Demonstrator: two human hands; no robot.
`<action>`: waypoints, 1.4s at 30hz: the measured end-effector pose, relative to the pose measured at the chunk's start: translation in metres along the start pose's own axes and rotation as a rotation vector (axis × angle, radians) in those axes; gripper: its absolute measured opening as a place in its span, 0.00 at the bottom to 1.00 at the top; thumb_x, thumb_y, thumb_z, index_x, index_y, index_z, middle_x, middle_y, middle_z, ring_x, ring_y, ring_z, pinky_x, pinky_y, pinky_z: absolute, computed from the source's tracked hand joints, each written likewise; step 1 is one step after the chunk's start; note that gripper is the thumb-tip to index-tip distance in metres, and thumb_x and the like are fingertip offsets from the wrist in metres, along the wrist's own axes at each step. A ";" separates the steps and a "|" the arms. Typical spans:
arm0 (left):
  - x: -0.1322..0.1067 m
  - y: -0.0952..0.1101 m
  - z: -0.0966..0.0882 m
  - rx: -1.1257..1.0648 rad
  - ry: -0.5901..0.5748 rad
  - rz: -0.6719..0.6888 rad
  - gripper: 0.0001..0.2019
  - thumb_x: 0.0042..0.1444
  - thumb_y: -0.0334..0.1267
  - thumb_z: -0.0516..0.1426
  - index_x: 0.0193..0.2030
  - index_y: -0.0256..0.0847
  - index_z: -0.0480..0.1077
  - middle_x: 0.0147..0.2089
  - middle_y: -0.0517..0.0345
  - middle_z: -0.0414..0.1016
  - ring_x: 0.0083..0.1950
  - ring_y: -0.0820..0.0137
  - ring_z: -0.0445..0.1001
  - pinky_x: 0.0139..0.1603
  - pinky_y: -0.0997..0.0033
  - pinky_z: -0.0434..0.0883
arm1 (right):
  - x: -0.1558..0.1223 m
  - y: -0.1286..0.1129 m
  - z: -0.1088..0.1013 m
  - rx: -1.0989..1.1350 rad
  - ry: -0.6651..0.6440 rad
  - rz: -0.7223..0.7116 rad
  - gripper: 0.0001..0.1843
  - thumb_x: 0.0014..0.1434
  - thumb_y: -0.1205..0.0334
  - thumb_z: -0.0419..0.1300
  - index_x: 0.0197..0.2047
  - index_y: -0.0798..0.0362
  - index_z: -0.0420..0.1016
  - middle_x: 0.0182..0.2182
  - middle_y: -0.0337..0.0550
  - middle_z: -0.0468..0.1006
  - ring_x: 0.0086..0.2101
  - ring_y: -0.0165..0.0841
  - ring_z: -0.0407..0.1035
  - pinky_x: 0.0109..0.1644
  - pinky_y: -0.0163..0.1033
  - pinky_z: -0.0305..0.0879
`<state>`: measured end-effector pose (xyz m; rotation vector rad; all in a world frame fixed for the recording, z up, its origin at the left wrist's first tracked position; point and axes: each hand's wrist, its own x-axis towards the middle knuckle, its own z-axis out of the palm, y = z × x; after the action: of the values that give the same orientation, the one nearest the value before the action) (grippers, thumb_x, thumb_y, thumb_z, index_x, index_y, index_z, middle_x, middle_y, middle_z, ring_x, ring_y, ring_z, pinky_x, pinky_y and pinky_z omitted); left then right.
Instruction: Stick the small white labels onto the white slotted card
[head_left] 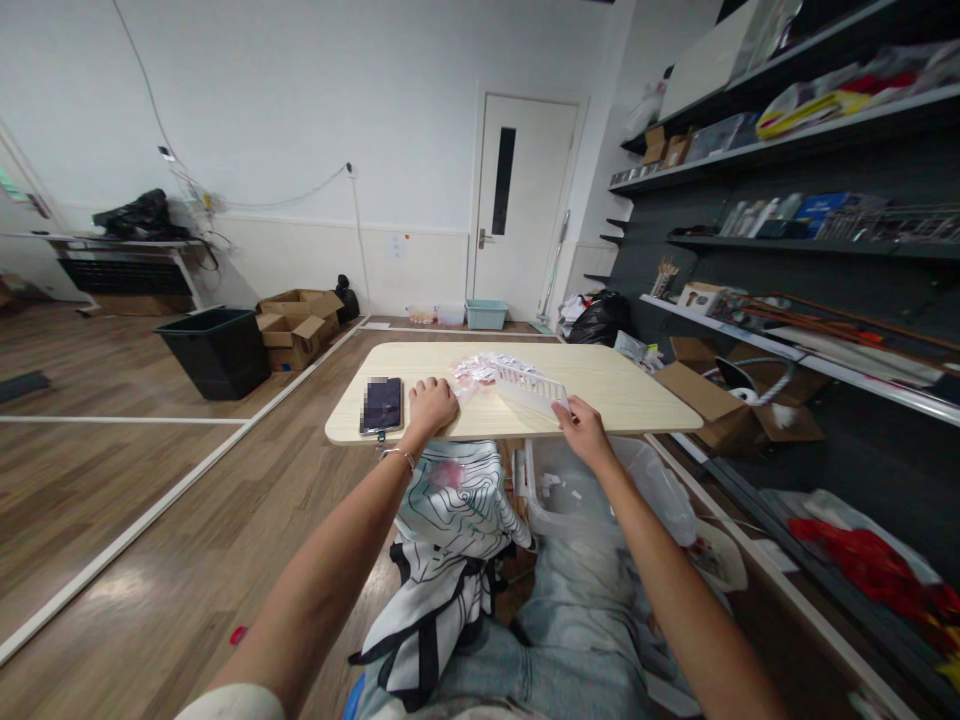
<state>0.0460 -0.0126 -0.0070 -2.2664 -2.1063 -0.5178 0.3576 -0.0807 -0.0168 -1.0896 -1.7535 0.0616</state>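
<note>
On the pale table (600, 385), my left hand (433, 406) rests with its fingers curled, beside a heap of small white and pinkish pieces (487, 368). Whatever may lie under those fingers is hidden. My right hand (584, 428) grips one end of a white plastic strip with a row of slots (534, 388). The strip's far end reaches over the heap's right side. Left of my left hand lies a dark phone (383, 405).
Below the table's front edge stands a clear plastic bin (555, 495) with a few white scraps. Patterned cloth (457, 510) hangs over my lap. An open cardboard box (705, 400) and shelves (795, 245) are at right; a black bin (217, 355) is at left.
</note>
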 end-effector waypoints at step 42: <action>0.000 0.000 -0.001 0.008 0.002 0.005 0.23 0.72 0.42 0.43 0.63 0.36 0.72 0.67 0.35 0.72 0.68 0.47 0.68 0.65 0.48 0.63 | 0.001 0.004 0.001 -0.068 0.093 -0.017 0.30 0.74 0.35 0.50 0.30 0.48 0.73 0.30 0.46 0.74 0.33 0.39 0.71 0.38 0.42 0.67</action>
<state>0.0457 -0.0133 -0.0064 -2.2658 -2.0971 -0.5094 0.3595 -0.0771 -0.0183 -1.1090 -1.6912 -0.0584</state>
